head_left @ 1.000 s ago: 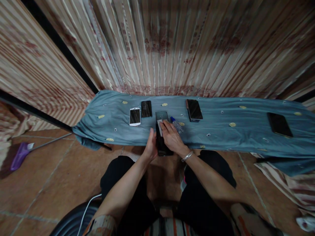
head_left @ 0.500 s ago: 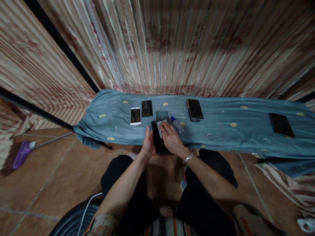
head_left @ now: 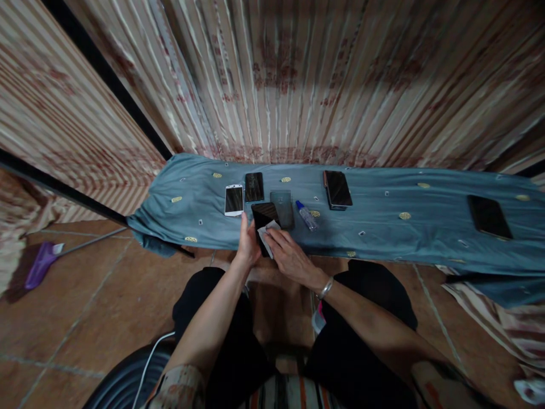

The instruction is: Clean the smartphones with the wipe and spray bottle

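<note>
Mid-frame, a bottle (head_left: pixel 308 217), contents unclear, lies on blue cloth (head_left: pixel 374 218); curtains (head_left: pixel 289 85) fill the top. Your left hand (head_left: pixel 248 241) grips a phone (head_left: pixel 263 215), your right hand (head_left: pixel 290 255) a wipe (head_left: pixel 267 233).

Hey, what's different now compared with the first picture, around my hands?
The held phone and your left hand shifted left, uncovering more of the see-through case. Your right hand brought the white wipe left and lower on the screen. Nothing was taken or let go. The white phone and blue-capped bottle stayed put.
</note>
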The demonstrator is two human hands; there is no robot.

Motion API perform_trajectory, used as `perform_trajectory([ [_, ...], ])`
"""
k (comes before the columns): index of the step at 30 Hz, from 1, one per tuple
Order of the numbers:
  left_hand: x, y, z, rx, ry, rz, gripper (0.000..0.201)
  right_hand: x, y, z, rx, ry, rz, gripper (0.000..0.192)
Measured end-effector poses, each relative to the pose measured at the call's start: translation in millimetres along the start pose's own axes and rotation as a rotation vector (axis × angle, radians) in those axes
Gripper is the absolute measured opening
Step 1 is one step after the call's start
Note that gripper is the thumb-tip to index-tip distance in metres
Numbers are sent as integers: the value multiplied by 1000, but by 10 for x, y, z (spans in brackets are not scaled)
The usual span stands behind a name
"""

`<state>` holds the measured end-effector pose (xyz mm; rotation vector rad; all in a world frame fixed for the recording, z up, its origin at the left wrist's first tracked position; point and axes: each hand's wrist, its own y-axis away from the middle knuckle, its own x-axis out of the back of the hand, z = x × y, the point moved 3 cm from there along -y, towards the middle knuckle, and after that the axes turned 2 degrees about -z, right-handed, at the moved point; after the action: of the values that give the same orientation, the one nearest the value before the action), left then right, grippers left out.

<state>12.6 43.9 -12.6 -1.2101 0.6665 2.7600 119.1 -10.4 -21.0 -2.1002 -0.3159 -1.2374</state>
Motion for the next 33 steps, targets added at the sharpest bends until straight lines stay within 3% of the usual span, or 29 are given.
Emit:
perform_trajectory([
  [8,42,-49,105,-68,2,32,68,25,52,-96,89,-13,-29,58],
  [16,62,-107,187,-186,16,75,65,92,58,37,55,-12,7,54],
  [33,-74,57,-15,78,-15,-102,72,225,-60,388,-145,57,102,48],
])
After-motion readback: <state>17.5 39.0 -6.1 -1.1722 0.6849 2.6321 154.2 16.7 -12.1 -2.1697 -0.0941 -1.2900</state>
